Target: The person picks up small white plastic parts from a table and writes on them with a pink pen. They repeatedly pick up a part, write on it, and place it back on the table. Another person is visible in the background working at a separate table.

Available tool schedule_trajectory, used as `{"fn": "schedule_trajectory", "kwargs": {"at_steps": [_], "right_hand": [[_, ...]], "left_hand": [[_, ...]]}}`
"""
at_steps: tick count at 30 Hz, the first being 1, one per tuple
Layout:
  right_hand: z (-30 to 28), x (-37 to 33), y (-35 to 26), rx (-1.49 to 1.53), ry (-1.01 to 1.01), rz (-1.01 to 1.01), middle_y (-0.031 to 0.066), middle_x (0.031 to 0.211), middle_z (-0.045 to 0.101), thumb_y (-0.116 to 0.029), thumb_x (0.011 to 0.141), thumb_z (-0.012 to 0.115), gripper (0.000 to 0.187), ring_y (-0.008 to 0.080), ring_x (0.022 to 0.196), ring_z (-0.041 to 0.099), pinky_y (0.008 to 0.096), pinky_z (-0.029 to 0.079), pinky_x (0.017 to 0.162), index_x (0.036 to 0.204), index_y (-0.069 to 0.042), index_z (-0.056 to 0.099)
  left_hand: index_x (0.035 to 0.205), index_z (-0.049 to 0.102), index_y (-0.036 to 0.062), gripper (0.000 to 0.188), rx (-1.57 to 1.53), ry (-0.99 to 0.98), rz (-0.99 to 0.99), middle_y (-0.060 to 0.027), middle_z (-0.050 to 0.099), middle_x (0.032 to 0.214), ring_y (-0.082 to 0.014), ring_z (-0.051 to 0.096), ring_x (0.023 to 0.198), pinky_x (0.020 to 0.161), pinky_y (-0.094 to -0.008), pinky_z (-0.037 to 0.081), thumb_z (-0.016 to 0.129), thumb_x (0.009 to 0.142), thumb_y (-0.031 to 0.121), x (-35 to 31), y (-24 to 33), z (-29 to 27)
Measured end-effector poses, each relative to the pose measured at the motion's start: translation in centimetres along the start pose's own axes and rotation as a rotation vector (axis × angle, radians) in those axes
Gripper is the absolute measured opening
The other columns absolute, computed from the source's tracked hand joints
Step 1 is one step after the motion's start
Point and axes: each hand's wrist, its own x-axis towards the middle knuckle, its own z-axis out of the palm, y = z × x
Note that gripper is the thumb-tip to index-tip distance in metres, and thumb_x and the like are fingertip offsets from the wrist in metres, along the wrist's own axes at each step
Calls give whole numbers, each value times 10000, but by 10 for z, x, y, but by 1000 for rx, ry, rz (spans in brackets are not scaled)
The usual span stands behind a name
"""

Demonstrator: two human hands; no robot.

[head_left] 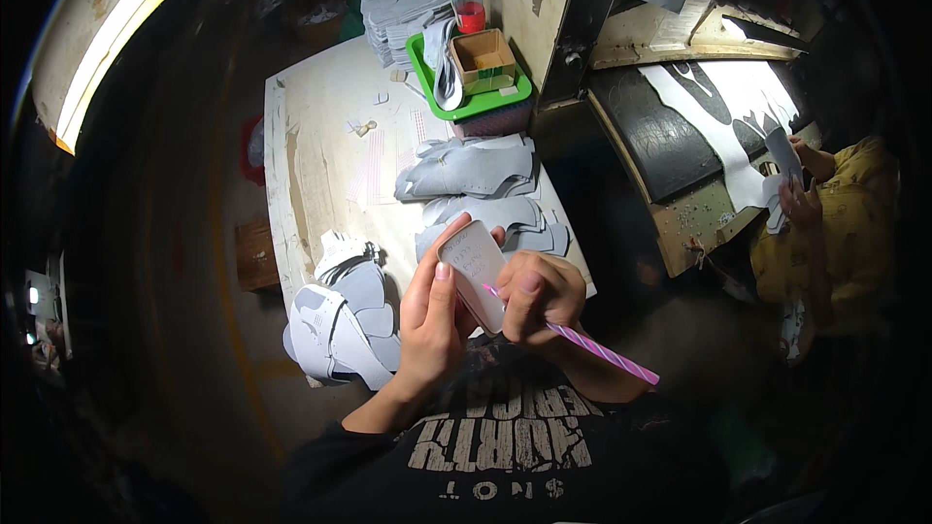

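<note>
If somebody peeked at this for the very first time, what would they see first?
Right in the middle, the left hand holds up a small white card while the right hand grips a pink striped pen against it. Behind them, piles of grey cut-out pieces lie on the pale table, and a green tray with a cardboard box sits at the far end.

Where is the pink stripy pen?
In the head view, the pink striped pen is in the right hand, low and centre, its tip touching the white card.
</note>
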Motion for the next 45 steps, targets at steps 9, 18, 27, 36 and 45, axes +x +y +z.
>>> {"fn": "schedule_trajectory", "kwargs": {"at_steps": [9,18,27,36,45], "right_hand": [[0,3,4,-71,-41,-11,106,599,568,-170,1045,442,364,226,473,578,323,448,461,717,-24,506],[1,6,1,-42,-46,-122,103,600,565,-157,1040,463,331,226,468,579,333,449,446,745,-11,494],[-5,-1,-4,-74,-12,-45,83,566,551,-180,1040,446,391,204,442,546,306,419,440,682,-25,480],[-2,-3,-3,-58,7,-65,81,578,564,-170,1053,452,390,182,445,560,289,413,430,701,-15,514],[-1,-5,-3,-28,-30,3,87,603,593,-170,1049,451,384,174,461,573,278,434,450,709,-7,526]], "left_hand": [[1535,310,-9,488,-3,46,-9,-309,508,1442,-312,592,1265,1070,-380,493,311,1109,229,5,1,-2],[1536,309,-8,491,-25,49,24,-316,514,1432,-310,600,1251,1064,-376,496,312,1106,229,9,1,-2],[1530,310,-36,495,-8,-28,-7,-288,529,1425,-317,558,1309,1074,-375,485,308,1123,246,3,-3,-6],[1528,309,-45,498,-13,-35,16,-302,529,1420,-317,572,1292,1073,-379,486,296,1125,247,1,-3,-2],[1526,303,-53,491,2,-9,-7,-310,527,1419,-325,564,1300,1089,-383,473,292,1125,231,0,-3,-3]]}}
